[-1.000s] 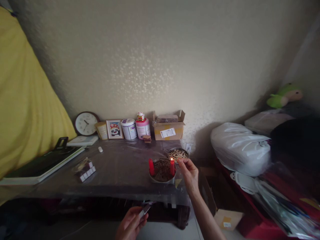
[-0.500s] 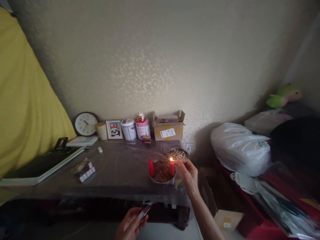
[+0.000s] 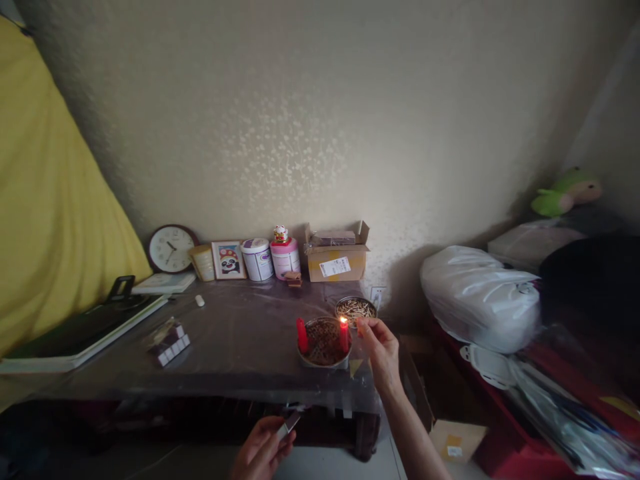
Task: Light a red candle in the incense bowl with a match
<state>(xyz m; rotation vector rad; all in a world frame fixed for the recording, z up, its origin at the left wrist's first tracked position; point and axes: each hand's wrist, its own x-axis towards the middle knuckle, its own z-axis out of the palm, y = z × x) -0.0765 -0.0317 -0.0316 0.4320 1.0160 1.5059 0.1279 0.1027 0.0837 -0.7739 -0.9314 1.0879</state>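
Observation:
My right hand (image 3: 381, 347) pinches a thin match, hardly visible, just right of the right red candle (image 3: 344, 338). A small flame (image 3: 343, 320) burns at that candle's top; whether the match touches it I cannot tell. The left red candle (image 3: 302, 335) shows no flame. Both candles stand upright at opposite sides of a round tin (image 3: 324, 365) with a dark brown bottom. Low in front of the table, my left hand (image 3: 265, 443) is closed on a small matchbox (image 3: 289, 425). Behind the tin, a second round tin (image 3: 356, 309) is filled with many matchsticks.
A stack of small boxes (image 3: 170, 343) lies on the plastic-covered table (image 3: 235, 340). Along the wall stand a clock (image 3: 173, 249), a panda picture (image 3: 229, 260), two canisters (image 3: 257, 260) and a cardboard box (image 3: 337, 261). To the right are white bags (image 3: 480, 293) and an open carton (image 3: 455, 437).
My right hand has moved slightly to the right, away from the right candle. The flame stays at that candle's top. My left hand keeps its place with the matchbox.

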